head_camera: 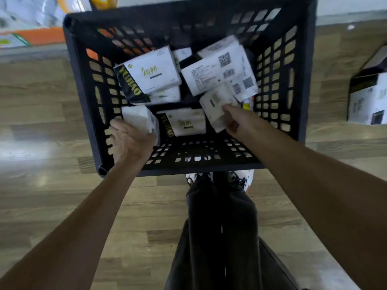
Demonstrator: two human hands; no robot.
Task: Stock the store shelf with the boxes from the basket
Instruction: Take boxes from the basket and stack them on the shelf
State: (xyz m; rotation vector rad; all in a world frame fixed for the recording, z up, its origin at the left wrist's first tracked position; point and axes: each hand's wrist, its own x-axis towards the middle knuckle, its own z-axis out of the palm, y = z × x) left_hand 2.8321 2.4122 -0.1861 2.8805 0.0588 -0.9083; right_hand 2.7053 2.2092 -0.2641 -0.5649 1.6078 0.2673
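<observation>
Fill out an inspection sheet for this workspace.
Surface: wood-look floor, with the basket standing on it.
Job's things: boxes lie loose in the basket, among them a YUJIAO box; shelf not in view.
Clutter: carton on the floor at right; orange packs at top left.
Grippers: left hand grips a white box; right hand pinches a cream box, both inside the basket.
Cables: nothing seen.
Surroundings: the person's dark trousers and shoes.

A dark slatted basket (83, 91) stands on the wood floor (52, 114), at twelve o'clock from the person's shoes (199, 176). Inside, the left hand (129, 141) grips a white box (138, 120) at the basket's seven o'clock. The right hand (236, 120) holds a pale box (217, 107) at four o'clock. More boxes (152, 72) lie toward twelve.
</observation>
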